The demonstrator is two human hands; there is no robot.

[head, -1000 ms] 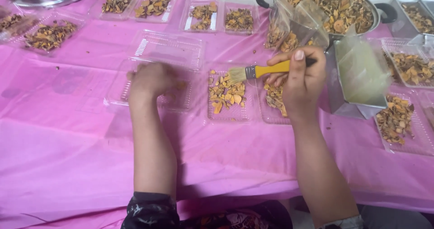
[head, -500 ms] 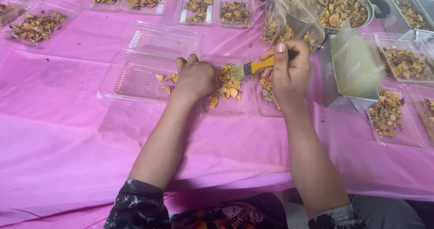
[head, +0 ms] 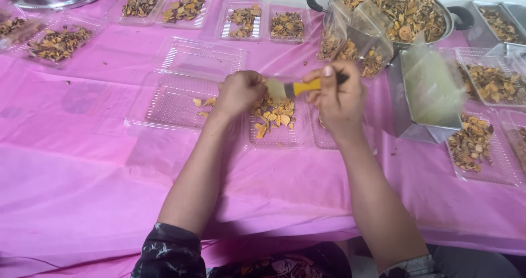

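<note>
I judge I'm brushing: my right hand [head: 339, 100] pinches the yellow brush [head: 298, 87], my left hand [head: 241, 91] curls over dried pieces [head: 274, 116] in the clear tray [head: 276, 135]; next needs gentle strokes.

Pink-covered table [head: 82, 179]: clear trays [head: 175, 100], steel pot [head: 383, 4], metal box [head: 422, 91].

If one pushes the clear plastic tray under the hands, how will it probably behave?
The clear tray looks thin and ribbed, so it probably flexes and slides easily on the pink cloth. It holds only a few dried orange pieces, so it is likely very light and they may scatter.
</note>
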